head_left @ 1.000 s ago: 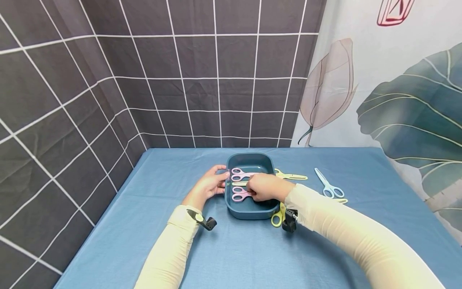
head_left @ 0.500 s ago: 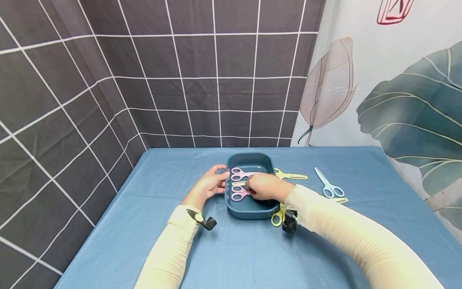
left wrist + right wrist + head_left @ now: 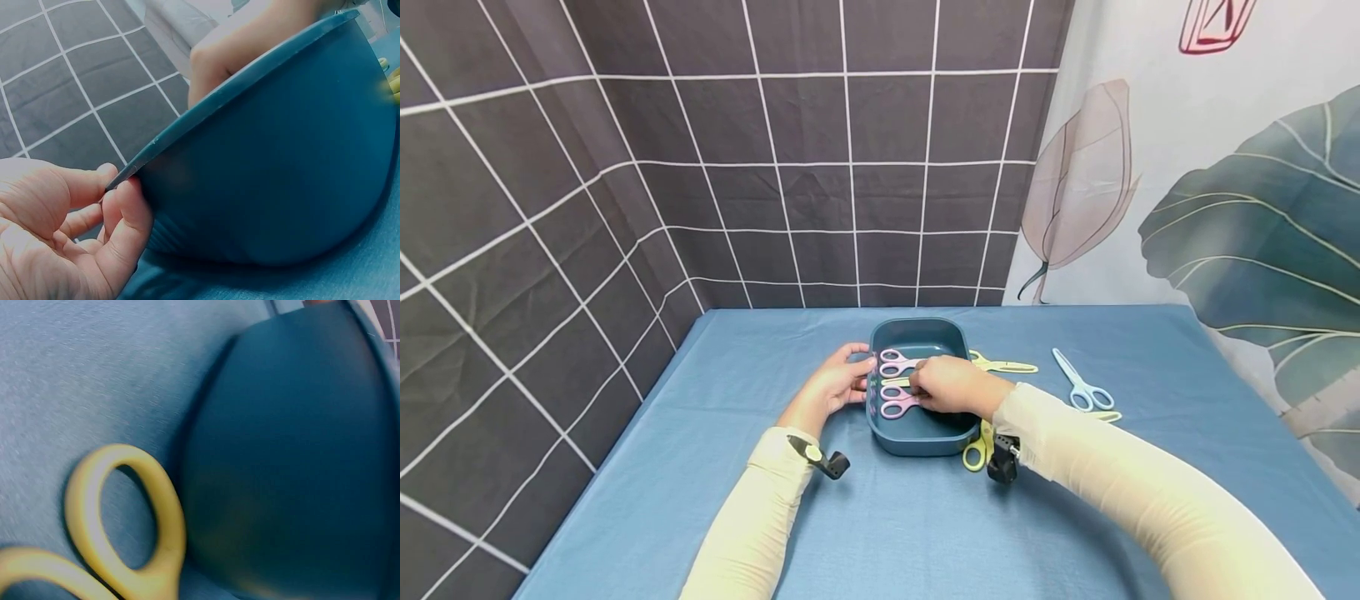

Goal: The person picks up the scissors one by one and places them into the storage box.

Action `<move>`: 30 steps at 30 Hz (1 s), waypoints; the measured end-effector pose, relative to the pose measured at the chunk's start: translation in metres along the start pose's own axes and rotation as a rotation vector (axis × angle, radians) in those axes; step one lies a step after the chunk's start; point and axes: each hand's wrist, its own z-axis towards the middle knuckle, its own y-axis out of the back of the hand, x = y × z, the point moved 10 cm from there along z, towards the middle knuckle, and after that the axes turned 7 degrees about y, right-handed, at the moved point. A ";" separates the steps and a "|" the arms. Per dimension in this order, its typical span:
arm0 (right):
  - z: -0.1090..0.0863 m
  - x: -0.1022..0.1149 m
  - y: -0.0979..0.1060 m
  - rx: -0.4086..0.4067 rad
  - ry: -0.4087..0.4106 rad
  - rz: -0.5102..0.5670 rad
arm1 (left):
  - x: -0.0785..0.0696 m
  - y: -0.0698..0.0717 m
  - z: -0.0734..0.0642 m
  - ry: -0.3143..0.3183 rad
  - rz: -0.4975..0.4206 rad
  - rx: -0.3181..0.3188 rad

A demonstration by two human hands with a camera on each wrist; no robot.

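Observation:
A dark blue rectangular box (image 3: 922, 447) stands on the table. At its left side my left hand (image 3: 835, 382) pinches the rim; the left wrist view shows thumb and fingers of that hand (image 3: 75, 231) on either side of the rim. Inside the box, my right hand (image 3: 951, 385) holds pink scissors (image 3: 911, 401) with curled fingers, their handle loops pointing left. The blades are hidden under the hand. Another pair of pink scissors (image 3: 904, 364) lies just beyond, loops also to the left. Between the two shows a pale yellow piece (image 3: 895, 382), mostly covered.
Yellow scissors (image 3: 1009, 367) lie against the box's right side, and a second yellow pair (image 3: 169, 562) sits near its front right corner. Light blue scissors (image 3: 1077, 382) rest farther right, beside a pale yellow tip (image 3: 1108, 416) half hidden by the right sleeve.
The pink scissors in my right hand have shifted slightly away from me, closer to the other pink pair. My left hand has stayed on the rim, and the box has not moved.

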 end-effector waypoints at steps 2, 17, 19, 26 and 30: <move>-0.003 -0.003 0.009 -0.030 -0.008 0.002 | 0.001 0.000 0.001 0.006 -0.003 0.001; -0.068 -0.049 0.090 -0.262 -0.073 -0.082 | 0.002 0.001 0.004 -0.005 0.002 -0.016; -0.078 -0.056 0.093 -0.258 -0.101 -0.088 | 0.002 0.001 0.004 -0.006 -0.001 -0.013; -0.115 -0.086 0.096 -0.180 -0.298 -0.060 | 0.003 0.000 0.005 -0.003 0.000 -0.006; -0.138 -0.108 0.089 -0.130 -0.434 -0.034 | 0.002 0.000 0.005 -0.003 0.002 -0.007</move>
